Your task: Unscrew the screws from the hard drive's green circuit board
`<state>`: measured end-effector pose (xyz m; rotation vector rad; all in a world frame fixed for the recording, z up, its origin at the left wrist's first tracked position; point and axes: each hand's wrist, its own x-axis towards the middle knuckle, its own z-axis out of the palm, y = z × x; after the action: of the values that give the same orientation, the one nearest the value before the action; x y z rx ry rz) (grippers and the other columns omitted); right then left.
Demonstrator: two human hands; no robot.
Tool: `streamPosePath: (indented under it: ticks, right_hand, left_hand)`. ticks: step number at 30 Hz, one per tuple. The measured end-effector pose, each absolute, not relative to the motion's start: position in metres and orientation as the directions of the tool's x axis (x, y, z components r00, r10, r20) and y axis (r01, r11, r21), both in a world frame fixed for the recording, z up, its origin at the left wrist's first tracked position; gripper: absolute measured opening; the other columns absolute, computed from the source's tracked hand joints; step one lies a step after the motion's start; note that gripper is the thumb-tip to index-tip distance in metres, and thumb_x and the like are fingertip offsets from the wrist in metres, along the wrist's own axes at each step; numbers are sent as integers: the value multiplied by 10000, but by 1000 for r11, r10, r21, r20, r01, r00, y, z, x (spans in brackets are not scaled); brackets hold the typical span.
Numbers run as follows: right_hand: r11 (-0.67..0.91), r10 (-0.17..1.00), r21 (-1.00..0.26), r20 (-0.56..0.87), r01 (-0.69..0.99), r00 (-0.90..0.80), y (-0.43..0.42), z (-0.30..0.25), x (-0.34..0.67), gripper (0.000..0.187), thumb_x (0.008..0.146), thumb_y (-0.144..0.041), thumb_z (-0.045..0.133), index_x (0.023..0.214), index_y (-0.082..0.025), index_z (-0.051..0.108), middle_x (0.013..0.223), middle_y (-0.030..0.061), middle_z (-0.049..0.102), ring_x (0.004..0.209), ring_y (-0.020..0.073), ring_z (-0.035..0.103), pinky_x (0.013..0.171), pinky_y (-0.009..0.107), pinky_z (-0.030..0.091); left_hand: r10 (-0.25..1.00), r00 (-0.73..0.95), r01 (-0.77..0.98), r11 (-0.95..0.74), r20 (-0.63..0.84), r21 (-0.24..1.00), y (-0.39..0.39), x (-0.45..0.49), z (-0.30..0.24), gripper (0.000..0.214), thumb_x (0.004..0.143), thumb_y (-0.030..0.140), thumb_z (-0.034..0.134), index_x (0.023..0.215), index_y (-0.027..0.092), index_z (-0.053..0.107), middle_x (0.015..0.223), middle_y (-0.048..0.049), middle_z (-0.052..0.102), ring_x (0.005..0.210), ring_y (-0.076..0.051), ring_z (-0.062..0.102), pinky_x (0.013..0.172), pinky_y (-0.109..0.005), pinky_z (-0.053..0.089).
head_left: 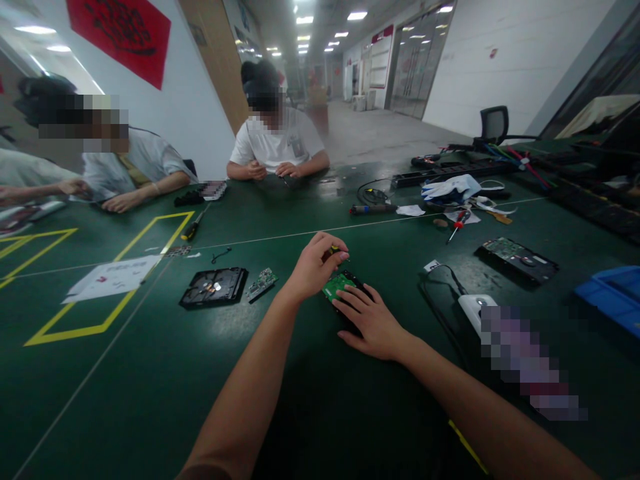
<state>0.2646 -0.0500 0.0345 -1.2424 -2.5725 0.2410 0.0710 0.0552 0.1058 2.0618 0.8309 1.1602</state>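
Pinching a small screwdriver (pixel 338 253) in the left hand (pixel 315 265), with fingers (pixel 327 241) curled shut about its yellow-and-black handle; tip aimed down at the green circuit board (pixel 336 285), though hard to tell whether touching it. Pressing down with the right hand (pixel 374 325), laid flat and spread open over a black hard drive (pixel 361 291), fingertips (pixel 350 303) resting against the near edge of the circuit board, gripping nothing. Placed near the middle of the green table (pixel 320 413), board face up, just ahead of both forearms. To the left, well apart: an opened drive (pixel 214 287) with a small board (pixel 261 283) just beside it, then a sheet of paper (pixel 113 277) inside yellow tape lines, and a yellow-handled screwdriver (pixel 193 230) farther back. To the right: a white gadget (pixel 473 307) with a black cable (pixel 440 280), a bare drive (pixel 517 259), a red-handled screwdriver (pixel 457 225), a blue bin (pixel 610 293) at the edge. Across the table, two seated people (pixel 280 143) in light shirts, hands down on the tabletop
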Motion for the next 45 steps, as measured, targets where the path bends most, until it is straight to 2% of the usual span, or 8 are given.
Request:
streamPosePath:
  ticks: [7,11,22,25,30,37,40,45]
  right_hand:
    - [620,784,-262,174,739,-596,-50,32,265,653,1002,-541,555,1583,-265,443,1630,103,449,1558,330,280,1273,591,126]
    - [620,784,-265,181,738,-594,-51,33,265,643,1005,-531,551,1578,-258,451,1629,108,452,1557,335,280,1269,596,131]
    - [621,784,-259,192,740,-591,-49,30,265,655,997,-528,564,1588,-275,439,1633,98,449,1559,333,280,1271,597,129]
    - [620,785,-263,184,739,-592,-50,33,265,662,993,-528,570,1591,-275,438,1635,99,448,1557,344,282,1270,602,136]
    - [619,785,-265,177,739,-594,-50,36,265,649,1001,-533,552,1585,-270,447,1641,96,440,1559,343,281,1269,602,148]
    - [617,786,-268,179,740,-591,-50,35,265,659,995,-531,562,1589,-272,442,1631,98,454,1553,343,292,1269,605,142]
    - [617,787,-270,181,739,-590,-50,35,265,661,995,-537,558,1589,-272,442,1629,96,456,1554,339,290,1270,600,141]
    - [619,785,-270,183,738,-592,-50,34,266,656,993,-535,563,1585,-277,446,1637,92,446,1557,335,285,1273,591,141]
  left_hand:
    - [823,390,184,-508,412,841,60,73,98,250,974,259,636,1215,225,580,1069,-45,663,728,-119,639,665,-264,557]
    - [808,397,201,-540,436,818,62,70,98,169,1016,296,576,1160,214,613,1052,-49,677,773,-128,644,707,-267,552]
    - [833,360,200,-508,419,838,63,67,98,269,1069,354,472,1232,230,646,1042,-50,636,715,-115,664,658,-261,555]
    - [830,336,236,-532,446,813,64,67,99,215,1038,368,553,1153,227,668,1092,-53,638,723,-115,648,675,-268,551]
    - [782,327,287,-618,531,732,67,66,99,144,1014,318,590,948,212,662,957,-35,622,798,-154,625,745,-294,531]
    - [824,337,295,-551,455,780,64,69,97,230,1010,325,594,1216,226,620,1033,-39,689,818,-159,642,775,-295,522]
    - [829,344,335,-548,441,767,63,69,99,205,1028,350,566,1172,222,634,985,-39,688,834,-172,642,786,-306,521]
    - [782,358,372,-620,510,691,61,66,105,233,1045,331,522,1159,223,694,1112,-78,646,1014,-202,632,893,-333,533]
